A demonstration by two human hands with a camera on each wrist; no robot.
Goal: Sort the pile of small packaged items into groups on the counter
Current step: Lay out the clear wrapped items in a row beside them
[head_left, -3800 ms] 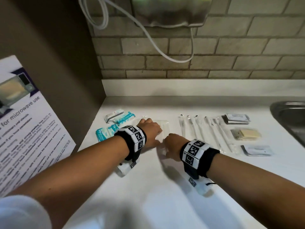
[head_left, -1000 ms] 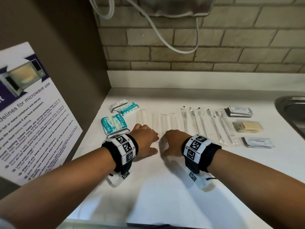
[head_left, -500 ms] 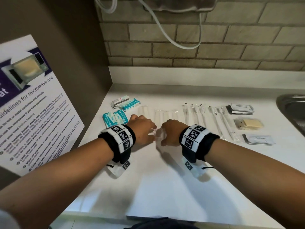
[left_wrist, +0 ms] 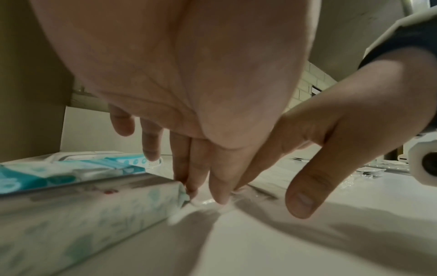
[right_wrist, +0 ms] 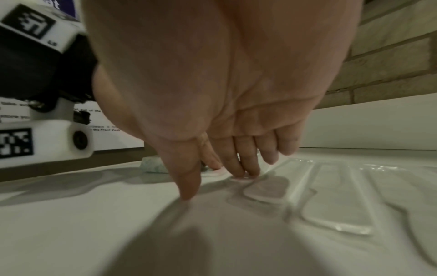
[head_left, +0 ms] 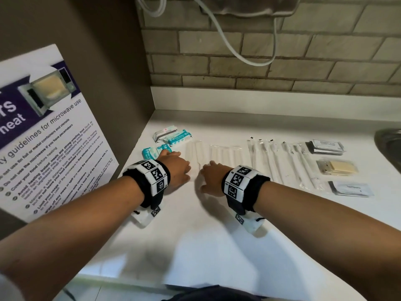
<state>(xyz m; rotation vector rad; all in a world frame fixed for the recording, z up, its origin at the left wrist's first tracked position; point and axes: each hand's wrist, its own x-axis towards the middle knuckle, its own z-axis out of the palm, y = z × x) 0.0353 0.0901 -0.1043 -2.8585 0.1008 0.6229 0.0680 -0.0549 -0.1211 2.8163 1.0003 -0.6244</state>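
The poster (head_left: pixel 43 135) left of the left hand (head_left: pixel 176 170) is cut by the frame edge. The sink (head_left: pixel 390 144) far right of the right hand (head_left: pixel 211 178) is cropped. Sachet (head_left: pixel 350 189) print is unreadable. Head-view fingertips hide behind knuckles.

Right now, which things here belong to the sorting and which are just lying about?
Job: teal tissue packs, clear-wrapped spatulas, wrapped sticks, dark sachets, beige packets, left hand, right hand.
Lying about: microwave poster, white cable, sink.
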